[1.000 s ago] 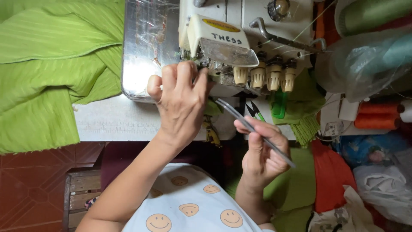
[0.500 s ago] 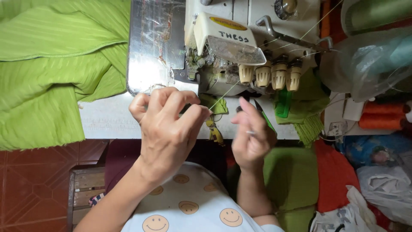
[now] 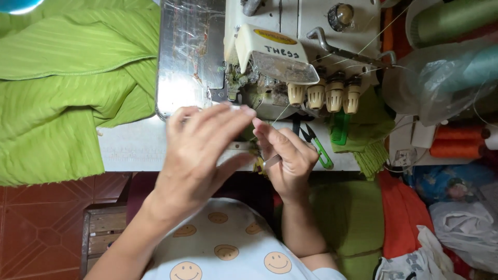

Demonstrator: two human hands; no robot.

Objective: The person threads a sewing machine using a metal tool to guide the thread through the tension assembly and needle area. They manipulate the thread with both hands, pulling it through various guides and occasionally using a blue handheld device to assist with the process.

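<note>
Head view, looking straight down at a sewing table (image 3: 129,150) from my remote seat. I see the left hand (image 3: 199,155) held flat in front of the serger machine (image 3: 290,57), fingers stretched out and together, tips pointing right toward the machine's front; it grips nothing I can make out, palm down, motion-blurred. The right hand (image 3: 288,155) is curled, thumb and forefinger pinched near a thin pale thread (image 3: 282,111) that runs up toward the machine's tension knobs (image 3: 327,96); I can't tell for sure whether the thread is actually pinched. A metal tool, looks like tweezers (image 3: 271,162), pokes out from under the right hand's fingers, tucked in the palm. The fingertips of both hands nearly meet, just below the machine's lower front.

Green-handled thread snips (image 3: 317,145) lie on the table edge just right of the right hand, not touched. A green plastic piece (image 3: 341,128) sits just beyond them, under the knobs. Big lime-green fabric (image 3: 57,88) is piled on the left, well apart from both hands. Orange thread cones (image 3: 459,141) far right, a clear plastic bag (image 3: 446,78) over more cones above them. I see the person's pale smiley-print shirt (image 3: 228,249) at bottom.
</note>
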